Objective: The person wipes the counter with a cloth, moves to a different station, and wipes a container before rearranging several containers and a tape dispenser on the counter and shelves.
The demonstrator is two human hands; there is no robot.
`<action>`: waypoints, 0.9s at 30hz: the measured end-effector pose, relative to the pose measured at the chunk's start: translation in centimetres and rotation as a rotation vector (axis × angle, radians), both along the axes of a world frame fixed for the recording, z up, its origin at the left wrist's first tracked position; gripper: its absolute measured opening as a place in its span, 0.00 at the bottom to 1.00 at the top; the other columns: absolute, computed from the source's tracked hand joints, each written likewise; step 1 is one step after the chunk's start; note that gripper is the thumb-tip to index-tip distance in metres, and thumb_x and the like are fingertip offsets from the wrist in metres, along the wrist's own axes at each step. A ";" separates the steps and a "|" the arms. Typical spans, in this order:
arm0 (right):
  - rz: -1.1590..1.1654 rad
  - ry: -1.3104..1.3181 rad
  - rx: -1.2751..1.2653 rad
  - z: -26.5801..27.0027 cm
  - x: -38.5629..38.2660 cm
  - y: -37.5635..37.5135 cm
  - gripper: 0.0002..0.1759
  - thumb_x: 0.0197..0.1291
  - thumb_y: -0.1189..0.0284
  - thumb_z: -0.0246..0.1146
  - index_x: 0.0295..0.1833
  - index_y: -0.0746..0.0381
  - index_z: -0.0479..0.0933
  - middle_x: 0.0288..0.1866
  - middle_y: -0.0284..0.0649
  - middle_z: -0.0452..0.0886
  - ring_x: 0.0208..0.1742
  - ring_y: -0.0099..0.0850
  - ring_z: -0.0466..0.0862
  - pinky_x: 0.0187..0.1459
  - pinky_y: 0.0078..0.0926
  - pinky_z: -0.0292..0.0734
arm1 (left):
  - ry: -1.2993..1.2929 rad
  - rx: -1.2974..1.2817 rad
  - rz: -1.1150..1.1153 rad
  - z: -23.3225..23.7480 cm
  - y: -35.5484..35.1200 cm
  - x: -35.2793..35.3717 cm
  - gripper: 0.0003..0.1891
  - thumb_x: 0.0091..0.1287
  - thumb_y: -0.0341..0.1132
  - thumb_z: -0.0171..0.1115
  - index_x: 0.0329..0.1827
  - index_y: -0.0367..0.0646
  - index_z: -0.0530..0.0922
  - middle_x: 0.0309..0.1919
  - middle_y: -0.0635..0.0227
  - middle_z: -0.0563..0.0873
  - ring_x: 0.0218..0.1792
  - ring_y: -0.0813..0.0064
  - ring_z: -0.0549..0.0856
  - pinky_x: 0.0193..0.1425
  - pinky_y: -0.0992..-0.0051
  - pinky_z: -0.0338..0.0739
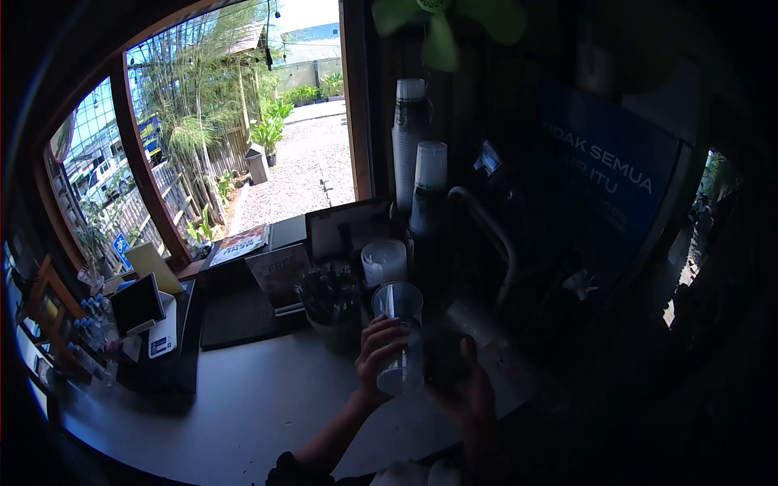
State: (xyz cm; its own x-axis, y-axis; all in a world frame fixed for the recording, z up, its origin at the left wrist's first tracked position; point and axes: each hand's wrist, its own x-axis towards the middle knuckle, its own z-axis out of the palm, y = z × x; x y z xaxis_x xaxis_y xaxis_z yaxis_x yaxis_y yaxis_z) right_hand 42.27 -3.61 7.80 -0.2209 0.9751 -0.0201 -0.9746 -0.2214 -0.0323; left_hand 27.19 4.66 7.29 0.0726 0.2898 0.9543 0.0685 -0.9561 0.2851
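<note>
Over the counter's front, my left hand (379,356) is wrapped round a clear plastic cup (399,301), held upright with its open rim at the top. Close beside it on the right, my right hand (474,393) is curled about a dark rounded object (446,360); deep shadow hides what kind it is. Just behind the cup stands a holder of dark straw-like sticks (331,296). A clear tub (383,261) sits beyond the cup's rim.
Tall stacks of plastic cups (409,150) (429,174) rise at the back. A curved metal pipe (494,231) stands right of them. On the left of the counter (267,405) are a tablet (138,306) and a white card terminal (163,334). A green fan (442,44) hangs above.
</note>
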 end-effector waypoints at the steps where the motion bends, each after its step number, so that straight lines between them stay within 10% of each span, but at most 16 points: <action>1: -0.160 -0.157 0.002 0.6 0.0 -0.6 0.31 0.75 0.55 0.49 0.70 0.69 0.63 0.64 0.49 0.74 0.63 0.40 0.76 0.65 0.45 0.71 | -0.054 -0.075 0.037 -0.1 0.4 -0.1 0.27 0.49 0.32 0.79 0.51 0.41 0.75 0.50 0.56 0.83 0.58 0.53 0.80 0.66 0.54 0.71; 7: -0.600 -1.102 0.191 3.0 -1.4 -1.4 0.31 0.75 0.58 0.48 0.75 0.67 0.59 0.71 0.48 0.69 0.74 0.41 0.66 0.72 0.44 0.59 | -0.220 -0.591 -0.217 1.6 -1.6 -0.3 0.30 0.48 0.33 0.81 0.52 0.38 0.73 0.48 0.62 0.82 0.53 0.71 0.82 0.60 0.69 0.75; 11: -1.091 -1.969 0.692 -0.5 -3.1 1.6 0.38 0.59 0.65 0.68 0.71 0.67 0.63 0.68 0.49 0.70 0.72 0.43 0.67 0.70 0.36 0.61 | -0.317 -0.662 -0.348 3.1 -1.8 0.9 0.32 0.47 0.34 0.81 0.54 0.37 0.73 0.47 0.65 0.82 0.52 0.75 0.81 0.59 0.73 0.75; 18: -0.813 -1.746 0.549 1.8 1.2 6.3 0.40 0.46 0.66 0.78 0.65 0.62 0.70 0.58 0.52 0.75 0.59 0.43 0.77 0.61 0.38 0.72 | -0.137 -0.934 -0.500 10.3 2.0 1.1 0.38 0.52 0.34 0.79 0.63 0.41 0.64 0.56 0.58 0.77 0.61 0.66 0.77 0.64 0.67 0.75; 20: -0.902 -1.768 0.492 3.6 2.8 8.0 0.40 0.48 0.65 0.77 0.66 0.63 0.69 0.60 0.52 0.74 0.61 0.42 0.77 0.62 0.37 0.71 | -0.023 -0.859 -0.719 12.9 3.9 1.4 0.42 0.53 0.37 0.79 0.68 0.44 0.61 0.66 0.54 0.69 0.67 0.58 0.72 0.69 0.58 0.71; 24: -0.942 -1.634 0.343 9.1 5.0 11.5 0.39 0.56 0.64 0.72 0.69 0.66 0.65 0.66 0.52 0.69 0.68 0.42 0.71 0.66 0.39 0.66 | 0.351 -0.449 -0.275 16.3 8.4 2.3 0.41 0.57 0.39 0.77 0.72 0.48 0.65 0.70 0.57 0.66 0.69 0.55 0.72 0.70 0.58 0.70; 27: -1.072 -1.542 0.335 10.1 7.0 16.7 0.38 0.62 0.63 0.68 0.72 0.68 0.61 0.69 0.53 0.66 0.72 0.43 0.66 0.69 0.40 0.62 | 0.213 -0.730 -0.460 17.5 11.6 3.2 0.34 0.61 0.36 0.73 0.70 0.46 0.69 0.70 0.56 0.68 0.68 0.56 0.73 0.70 0.59 0.71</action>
